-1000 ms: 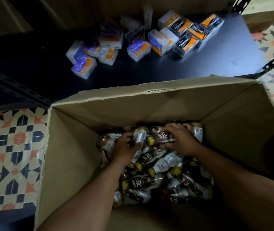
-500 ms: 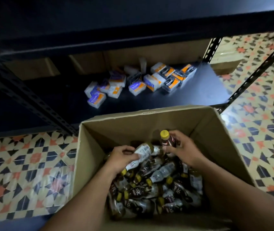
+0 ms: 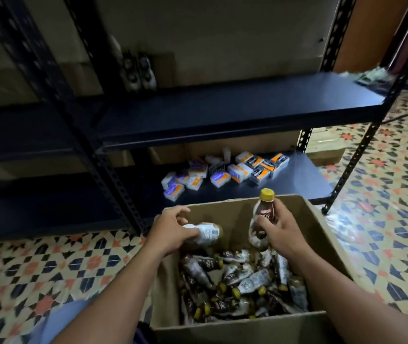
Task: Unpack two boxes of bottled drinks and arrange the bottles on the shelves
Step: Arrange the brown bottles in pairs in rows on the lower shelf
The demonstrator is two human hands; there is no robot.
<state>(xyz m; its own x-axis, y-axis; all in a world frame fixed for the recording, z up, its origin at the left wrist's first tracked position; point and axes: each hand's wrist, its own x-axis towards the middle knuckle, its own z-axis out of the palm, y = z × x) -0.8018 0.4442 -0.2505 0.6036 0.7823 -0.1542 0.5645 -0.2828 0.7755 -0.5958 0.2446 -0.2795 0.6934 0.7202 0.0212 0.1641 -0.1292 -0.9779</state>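
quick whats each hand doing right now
Left hand: closed, holding a sideways bottle.
Right hand: closed, holding an upright bottle.

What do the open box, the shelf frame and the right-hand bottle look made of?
Box: matte brown cardboard, folded edges. Shelf frame: dark painted metal, seemingly, given punched holes. Bottle: likely plastic under a glossy printed sleeve, yellow cap.

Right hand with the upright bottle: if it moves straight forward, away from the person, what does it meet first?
Probably the far wall of the cardboard box, unless the right hand and its bottle are above the rim; depth is unclear.
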